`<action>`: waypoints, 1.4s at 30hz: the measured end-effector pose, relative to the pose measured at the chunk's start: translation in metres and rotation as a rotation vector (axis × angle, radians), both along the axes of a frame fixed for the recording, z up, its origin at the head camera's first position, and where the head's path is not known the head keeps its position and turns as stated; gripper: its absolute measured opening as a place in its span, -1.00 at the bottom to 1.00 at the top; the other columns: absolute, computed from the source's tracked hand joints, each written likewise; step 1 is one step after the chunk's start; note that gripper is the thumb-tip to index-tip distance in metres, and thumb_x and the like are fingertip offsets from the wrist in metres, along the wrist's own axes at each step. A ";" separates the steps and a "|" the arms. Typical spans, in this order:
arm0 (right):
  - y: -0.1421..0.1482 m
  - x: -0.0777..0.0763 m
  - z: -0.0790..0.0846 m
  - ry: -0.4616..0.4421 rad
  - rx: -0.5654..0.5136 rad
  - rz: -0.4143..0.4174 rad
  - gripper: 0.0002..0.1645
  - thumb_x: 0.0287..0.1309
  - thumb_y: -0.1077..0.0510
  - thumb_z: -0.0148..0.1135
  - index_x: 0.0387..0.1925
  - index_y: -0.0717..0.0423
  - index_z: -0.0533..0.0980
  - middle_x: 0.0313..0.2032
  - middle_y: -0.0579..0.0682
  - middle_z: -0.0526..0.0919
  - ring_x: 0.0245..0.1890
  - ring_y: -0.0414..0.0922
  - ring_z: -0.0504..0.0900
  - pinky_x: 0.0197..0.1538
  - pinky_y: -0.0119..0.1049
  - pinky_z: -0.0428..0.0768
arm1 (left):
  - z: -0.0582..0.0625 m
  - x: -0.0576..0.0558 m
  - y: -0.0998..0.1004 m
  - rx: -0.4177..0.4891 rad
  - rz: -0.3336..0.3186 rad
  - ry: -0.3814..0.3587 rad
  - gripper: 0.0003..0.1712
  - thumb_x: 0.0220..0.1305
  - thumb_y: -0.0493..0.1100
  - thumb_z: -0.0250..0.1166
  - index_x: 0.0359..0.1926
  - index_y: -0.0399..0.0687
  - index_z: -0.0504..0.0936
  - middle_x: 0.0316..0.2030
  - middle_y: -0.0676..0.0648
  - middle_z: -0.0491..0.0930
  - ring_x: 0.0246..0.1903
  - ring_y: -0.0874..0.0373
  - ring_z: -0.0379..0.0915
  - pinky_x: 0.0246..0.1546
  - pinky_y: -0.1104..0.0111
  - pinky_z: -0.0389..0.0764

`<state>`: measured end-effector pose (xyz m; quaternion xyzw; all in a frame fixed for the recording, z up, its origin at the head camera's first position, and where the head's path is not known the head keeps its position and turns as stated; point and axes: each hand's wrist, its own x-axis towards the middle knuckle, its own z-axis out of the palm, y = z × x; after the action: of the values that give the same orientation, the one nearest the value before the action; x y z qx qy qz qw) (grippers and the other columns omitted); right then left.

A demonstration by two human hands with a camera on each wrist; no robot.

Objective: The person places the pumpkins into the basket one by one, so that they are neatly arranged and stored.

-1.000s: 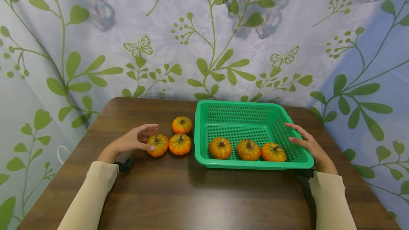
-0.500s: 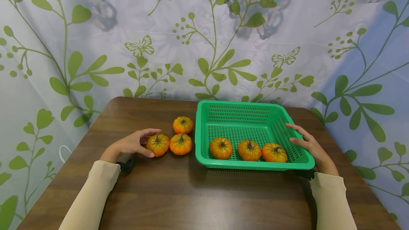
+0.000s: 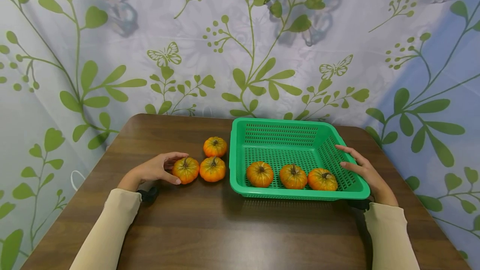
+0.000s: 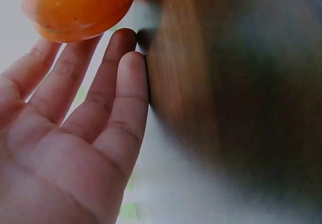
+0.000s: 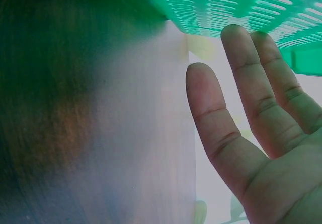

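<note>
My left hand (image 3: 159, 169) reaches around the leftmost small orange pumpkin (image 3: 185, 170), thumb at its near side and fingers behind it. In the left wrist view the fingers (image 4: 75, 68) extend up to the pumpkin (image 4: 80, 7), and the thumb is hidden. Two more pumpkins, a front one (image 3: 212, 169) and a back one (image 3: 215, 147), sit just right of it. My right hand (image 3: 369, 178) grips the right side of a green plastic basket (image 3: 285, 194), thumb over its rim. Below, the right wrist view shows fingers (image 5: 206, 93) along the basket's slotted outer wall (image 5: 226, 7).
Three pumpkins stand in a row along the near side inside the basket: a left one (image 3: 260, 174), a middle one (image 3: 293, 176) and a right one (image 3: 322, 179). Everything rests on a brown wooden table (image 3: 240, 236). A leaf-patterned curtain (image 3: 240, 45) hangs behind its far edge.
Over the second, my left hand has moved slightly right and closed in around the leftmost pumpkin. The right hand, basket and other pumpkins stay in place.
</note>
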<state>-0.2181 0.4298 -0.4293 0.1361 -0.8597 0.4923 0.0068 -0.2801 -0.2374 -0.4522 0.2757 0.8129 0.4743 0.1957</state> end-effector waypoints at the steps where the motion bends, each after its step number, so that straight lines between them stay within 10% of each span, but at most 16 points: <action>1: 0.000 0.000 0.000 0.003 -0.003 0.002 -0.27 0.64 0.21 0.07 0.71 -0.11 0.21 0.69 0.14 0.03 0.47 -0.41 0.08 0.11 -0.48 0.32 | 0.000 0.000 0.000 0.000 0.002 0.000 -0.03 0.23 -0.25 0.61 0.55 -0.43 0.33 0.49 -0.47 0.34 0.49 -0.48 0.21 0.47 -0.32 0.28; 14: 0.000 0.000 -0.001 0.010 -0.016 0.010 -0.27 0.63 0.22 0.06 0.70 -0.10 0.22 0.67 0.09 0.06 0.45 -0.43 0.10 0.11 -0.52 0.33 | 0.000 -0.001 -0.001 -0.020 0.023 0.010 -0.07 0.24 -0.21 0.62 0.52 -0.39 0.39 0.44 -0.42 0.43 0.44 -0.39 0.33 0.46 -0.27 0.35; 27: -0.001 0.001 0.001 -0.018 -0.013 -0.009 -0.28 0.64 0.19 0.07 0.70 -0.10 0.21 0.70 0.18 0.00 0.55 -0.31 0.03 0.26 -0.05 0.26 | 0.004 -0.002 -0.008 0.010 0.066 0.010 -0.07 0.25 -0.20 0.62 0.52 -0.37 0.39 0.42 -0.43 0.44 0.34 -0.32 0.46 0.41 -0.12 0.48; 34: 0.000 -0.001 0.000 -0.001 -0.006 -0.003 -0.27 0.64 0.21 0.06 0.70 -0.10 0.21 0.68 0.17 0.02 0.46 -0.39 0.11 0.11 -0.54 0.35 | 0.009 0.001 -0.005 0.076 0.122 0.004 -0.08 0.27 -0.24 0.60 0.54 -0.36 0.37 0.43 -0.43 0.42 0.30 -0.25 0.51 0.23 0.41 0.59; 42: 0.000 -0.001 0.000 -0.021 -0.002 -0.011 -0.27 0.65 0.18 0.07 0.71 -0.14 0.20 0.69 0.26 -0.02 0.49 -0.33 0.10 0.10 -0.52 0.34 | 0.014 0.003 -0.001 0.125 0.196 0.036 -0.12 0.34 -0.26 0.55 0.57 -0.34 0.35 0.40 -0.40 0.45 0.23 -0.18 0.54 0.16 0.52 0.57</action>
<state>-0.2190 0.4299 -0.4289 0.1263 -0.8599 0.4946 0.0006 -0.2768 -0.2385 -0.4382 0.2149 0.8083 0.5357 0.1161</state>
